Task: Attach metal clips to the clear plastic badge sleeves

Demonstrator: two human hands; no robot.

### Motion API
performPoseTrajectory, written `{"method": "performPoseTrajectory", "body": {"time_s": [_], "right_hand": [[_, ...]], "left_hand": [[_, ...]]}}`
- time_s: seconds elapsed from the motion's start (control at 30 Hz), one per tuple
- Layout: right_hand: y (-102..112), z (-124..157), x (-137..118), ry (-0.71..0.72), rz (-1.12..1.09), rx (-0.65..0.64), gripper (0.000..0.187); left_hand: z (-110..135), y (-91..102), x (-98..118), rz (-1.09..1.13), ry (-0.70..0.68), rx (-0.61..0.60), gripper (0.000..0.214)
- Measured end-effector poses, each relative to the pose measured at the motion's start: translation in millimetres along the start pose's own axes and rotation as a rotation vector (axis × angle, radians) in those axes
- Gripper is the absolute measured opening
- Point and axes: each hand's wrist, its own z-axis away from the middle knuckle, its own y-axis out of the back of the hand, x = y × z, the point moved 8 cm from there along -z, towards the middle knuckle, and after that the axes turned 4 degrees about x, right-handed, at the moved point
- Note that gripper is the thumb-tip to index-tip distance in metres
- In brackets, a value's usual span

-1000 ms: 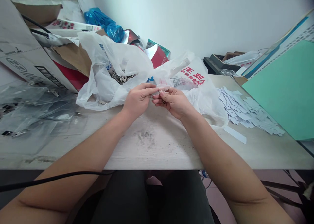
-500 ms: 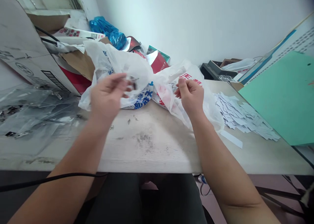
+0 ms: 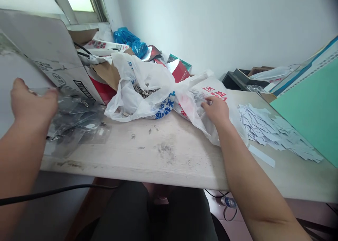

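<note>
Fingers of the right hand point(image 3: 219, 111), the nearer to the red-lettered bag point(image 3: 196, 118), curled at its mouth; their grip could not be told. Silvery contents point(image 3: 195, 94) lay at ten o'clock from them, long axis unclear; the right forearm point(image 3: 243, 174) slanted toward eleven. Left hand point(image 3: 34, 102): fingers parted, clear packets point(image 3: 76, 116) at four o'clock.

The left hand point(image 3: 35, 105) (slightly blurred) is held out at far left, thumb and fingers parted; the right forearm point(image 3: 248, 179) slants forward and inward, the right hand point(image 3: 218, 111) loosely bent-fingered.
</note>
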Motion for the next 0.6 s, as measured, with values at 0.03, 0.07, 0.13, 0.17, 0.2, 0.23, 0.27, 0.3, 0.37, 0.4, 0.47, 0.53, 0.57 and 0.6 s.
{"method": "performPoseTrajectory", "body": {"time_s": [0.03,0.07,0.13,0.17,0.2,0.23,0.27,0.3,0.37,0.4,0.47,0.53,0.57,0.6], "right_hand": [[0.6,-1.3,0.2,0.009,-0.023,0.032,0.045],[1.3,-2.5,0.3,0.02,-0.051,0.069,0.045],[2.6,-4.7,1.8,0.032,-0.12,0.147,0.044],[3.3,-5.7,3.2,0.033,-0.16,0.18,0.044],[4.0,-6.6,4.6,0.035,-0.203,0.206,0.043],[4.9,-7.5,5.9,0.04,-0.246,0.226,0.041],[6.4,-8.3,6.8,0.049,-0.288,0.246,0.039],[9.2,-8.7,7.3,0.062,-0.326,0.269,0.037],[18.4,-7.8,5.9,0.113,-0.387,0.33,0.033],[25.0,-6.1,4.1,0.151,-0.407,0.369,0.031],[41.3,0.4,-2.0,0.245,-0.428,0.458,0.025],[60.3,10.7,-9.9,0.348,-0.451,0.558,0.019],[70.6,17.1,-13.4,0.395,-0.475,0.618,0.018],[80.8,24.0,-16.4,0.435,-0.512,0.684,0.018]], "left_hand": [[-1.7,-8.7,-1.2,-0.011,-0.019,-0.002,0.038],[-1.4,-16.9,-4.5,-0.027,-0.042,-0.004,0.036],[3.0,-32.5,-16.3,-0.082,-0.107,-0.021,0.034],[5.6,-41.7,-23.6,-0.128,-0.152,-0.046,0.033],[7.6,-52.8,-31.4,-0.178,-0.2,-0.08,0.032],[8.5,-67.0,-39.3,-0.225,-0.245,-0.128,0.03],[8.0,-85.0,-47.6,-0.276,-0.281,-0.198,0.028],[5.8,-105.4,-56.9,-0.313,-0.285,-0.278,0.025],[0.0,-153.5,-79.9,-0.44,-0.213,-0.516,0.02],[-3.4,-174.6,-92.8,-0.548,-0.149,-0.621,0.017],[-10.4,-204.6,-114.4,-0.769,-0.036,-0.763,0.015],[-18.2,-219.7,-126.8,-0.932,0.012,-0.798,0.02],[-21.3,-224.0,-130.5,-0.98,0.012,-0.795,0.022],[-23.4,-226.9,-133.4,-1.007,0.005,-0.79,0.022]]}}
